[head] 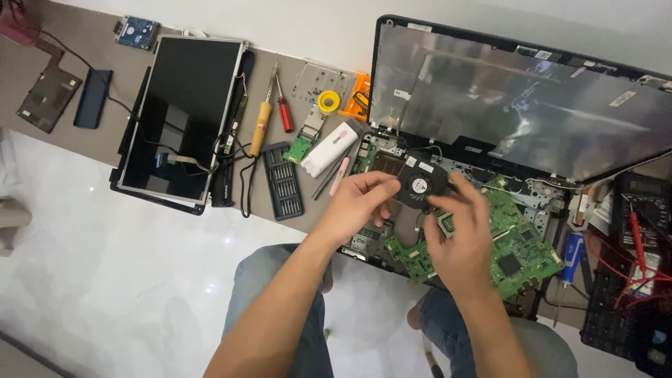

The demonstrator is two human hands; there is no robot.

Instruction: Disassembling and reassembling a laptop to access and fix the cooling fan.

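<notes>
We see knees nearest, above pale floor; right hand (458, 234) over green motherboard (518, 245), fingers curled on near edge of black cooling fan (420, 185); left hand (357, 203) pinches fan's left rim, so both hands hold fan, lifted just above opened laptop base (539, 199); left of hands: screwdriver bit set (282, 180), white box (329, 148); farther left, bare screen panel (183, 115); far right, laptop lid (518, 98) stands open

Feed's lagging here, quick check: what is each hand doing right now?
Left hand: closed, fingertips gripping the left edge of the black cooling fan.
Right hand: closed on the fan's lower right side, over the green circuit board.
</notes>
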